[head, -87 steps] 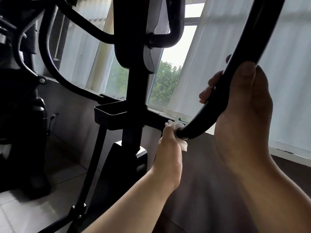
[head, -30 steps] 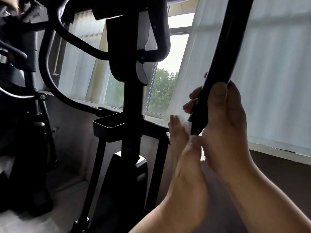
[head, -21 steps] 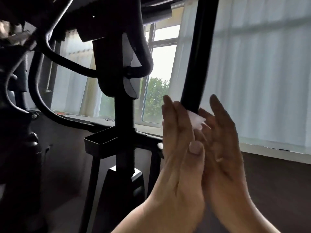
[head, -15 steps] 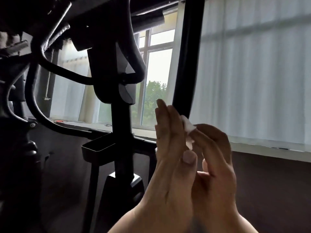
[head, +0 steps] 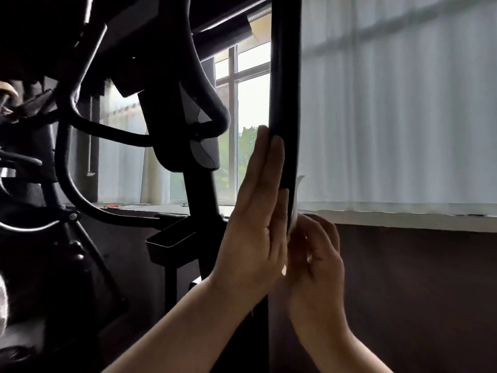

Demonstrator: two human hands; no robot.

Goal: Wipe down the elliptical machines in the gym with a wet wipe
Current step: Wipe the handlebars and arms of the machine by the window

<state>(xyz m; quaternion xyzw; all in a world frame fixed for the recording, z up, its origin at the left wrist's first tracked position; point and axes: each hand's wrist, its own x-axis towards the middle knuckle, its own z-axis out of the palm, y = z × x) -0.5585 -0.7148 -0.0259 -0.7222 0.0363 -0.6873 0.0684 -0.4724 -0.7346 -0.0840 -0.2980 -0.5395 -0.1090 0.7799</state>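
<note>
Left hand flat on bar, right pinching wipe.

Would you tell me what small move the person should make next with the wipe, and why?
Probably close the right hand round the handlebar and slide the wet wipe upward: the wipe lies against the bar's right side, the left hand rests flat on its left, and the bar runs above both.

Black handlebar is showing a matt, foam-like sleeve. Curved frame tube is reading as painted metal with a slight sheen. Tray is looking like smooth plastic. Thin wet wipe is showing white, semi-translucent. Curtain is looking like sheer cloth.
</note>
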